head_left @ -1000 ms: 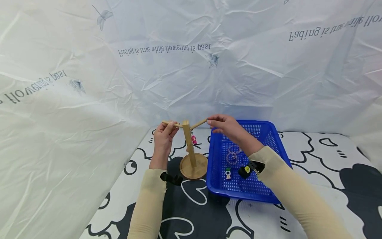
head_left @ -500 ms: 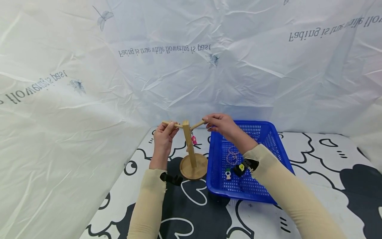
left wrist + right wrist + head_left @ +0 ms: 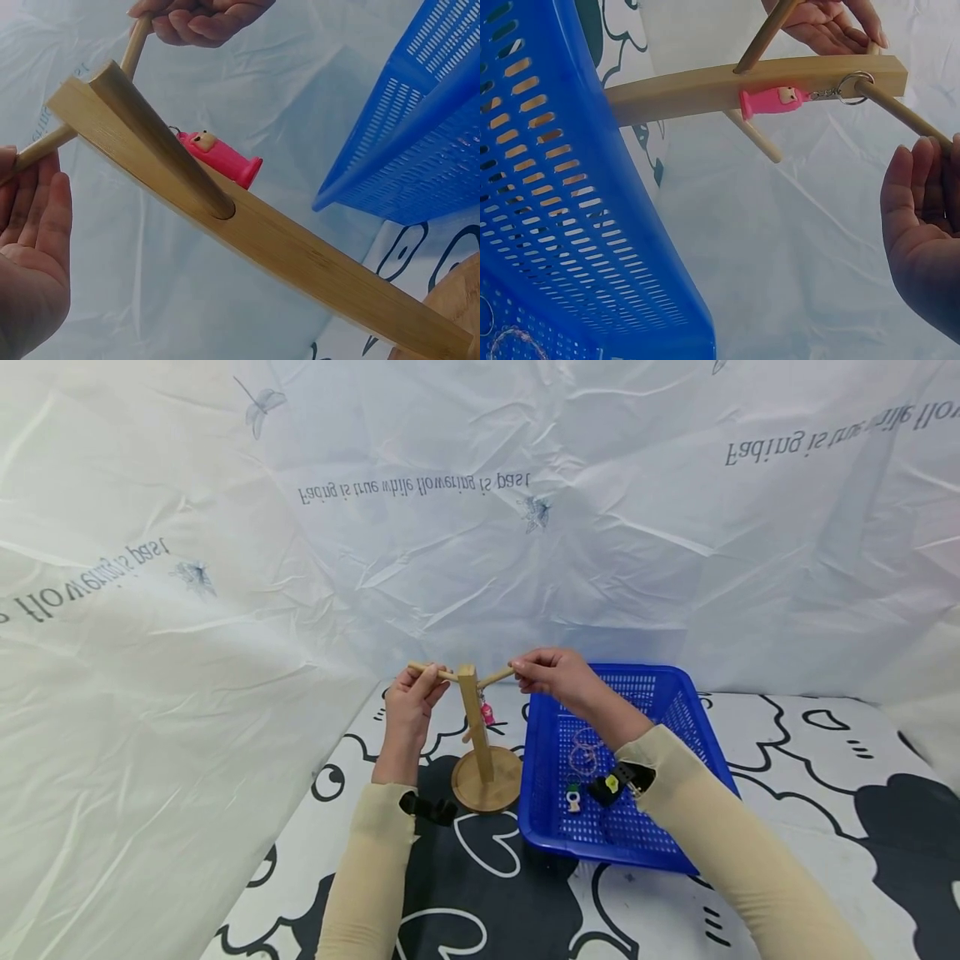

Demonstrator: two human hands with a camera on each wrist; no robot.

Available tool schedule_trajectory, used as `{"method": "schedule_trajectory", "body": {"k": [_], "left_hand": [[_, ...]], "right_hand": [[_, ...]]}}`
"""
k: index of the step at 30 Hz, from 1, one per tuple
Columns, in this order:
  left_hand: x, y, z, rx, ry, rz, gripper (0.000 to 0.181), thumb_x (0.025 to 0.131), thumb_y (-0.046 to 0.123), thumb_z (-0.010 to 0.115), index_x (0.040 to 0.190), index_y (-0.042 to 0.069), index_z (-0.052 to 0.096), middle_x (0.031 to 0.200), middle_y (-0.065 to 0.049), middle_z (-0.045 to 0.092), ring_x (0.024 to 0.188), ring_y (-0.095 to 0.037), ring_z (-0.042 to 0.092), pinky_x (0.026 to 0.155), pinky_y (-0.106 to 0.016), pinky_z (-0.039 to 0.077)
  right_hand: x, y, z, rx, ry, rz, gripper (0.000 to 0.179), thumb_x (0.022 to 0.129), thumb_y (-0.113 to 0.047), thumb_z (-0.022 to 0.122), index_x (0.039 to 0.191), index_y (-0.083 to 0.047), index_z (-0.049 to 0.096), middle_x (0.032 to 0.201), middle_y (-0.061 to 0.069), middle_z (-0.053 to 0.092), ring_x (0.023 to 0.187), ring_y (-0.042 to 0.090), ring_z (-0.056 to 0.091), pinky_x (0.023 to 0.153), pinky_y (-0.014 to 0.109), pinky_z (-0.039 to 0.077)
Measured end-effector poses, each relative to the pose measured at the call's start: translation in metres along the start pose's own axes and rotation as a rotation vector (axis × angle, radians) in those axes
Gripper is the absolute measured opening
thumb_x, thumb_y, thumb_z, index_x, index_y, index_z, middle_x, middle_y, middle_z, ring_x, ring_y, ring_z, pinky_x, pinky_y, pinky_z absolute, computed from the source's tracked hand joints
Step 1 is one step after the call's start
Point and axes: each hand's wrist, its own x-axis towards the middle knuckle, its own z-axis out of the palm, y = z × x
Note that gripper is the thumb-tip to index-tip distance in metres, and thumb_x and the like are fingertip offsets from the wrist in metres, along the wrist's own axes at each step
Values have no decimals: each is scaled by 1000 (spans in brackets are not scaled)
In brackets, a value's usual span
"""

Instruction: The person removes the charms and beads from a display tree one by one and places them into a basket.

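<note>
A wooden peg stand (image 3: 477,727) with a round base (image 3: 464,789) stands on the table between both hands. My left hand (image 3: 408,710) pinches the upper left peg, thumb in front and fingers behind it. The end of the upper right peg (image 3: 900,109) is held between the thumb and fingers of my right hand (image 3: 558,679). From this right peg, close to the post, hangs a pink figure keychain (image 3: 772,101) by its metal ring (image 3: 842,88). Other pegs jut out lower on the post, among them a thick one (image 3: 165,142) in the left wrist view.
Right of the stand sits a blue perforated basket (image 3: 558,845), under the right forearm. Inside lie thin pinkish loops (image 3: 582,758) and a small figure charm (image 3: 573,798). A white sheet (image 3: 480,560) hangs behind the patterned tablecloth (image 3: 810,827).
My right hand has shifted slightly left onto the right peg's end, and its fingers have drawn together there. The left hand keeps its hold. The pink keychain still hangs by the post.
</note>
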Motion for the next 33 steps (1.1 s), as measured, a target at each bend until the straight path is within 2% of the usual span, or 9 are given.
{"method": "schedule_trajectory", "body": {"k": [6,12,20,24,27,33], "left_hand": [[0,4,1,39,15,-23,25,103,1,57,87,16,68,84,6,76,83,-4,75,83,-19,63],[2,7,2,71,27,-59,23,103,2,57,89,16,68,83,7,76,82,-3,74,82,-18,63],[6,13,4,85,32,-118,21,103,5,59,88,16,68,81,8,77,79,-3,75,79,-18,63],[8,16,7,115,50,-156,14,103,7,60,93,11,69,80,7,77,78,-4,75,78,-18,64],[11,18,10,156,49,-189,9,103,9,60,102,5,68,79,8,76,76,-4,75,77,-18,63],[20,22,16,228,29,-243,20,103,10,61,117,-3,65,78,7,75,74,-4,73,74,-17,63]], "right_hand": [[-2,3,-2,-9,-36,-35,24,105,-14,58,120,0,71,89,-6,67,86,11,67,87,24,62],[-4,3,-3,-46,-54,-56,30,105,-15,59,125,6,68,95,-4,67,87,8,68,87,23,62],[-11,3,2,-104,-59,-137,31,103,-11,61,123,12,66,87,-12,69,83,5,68,84,22,62],[-15,4,4,-103,-75,-167,29,103,-9,60,121,13,66,88,-13,69,84,4,69,84,22,62],[-19,3,8,-121,-83,-183,28,103,-8,60,120,13,67,89,-11,69,85,4,68,84,22,62],[-27,0,24,-220,-54,-189,25,102,-13,63,117,5,72,89,-4,72,83,9,66,82,25,59]]}}
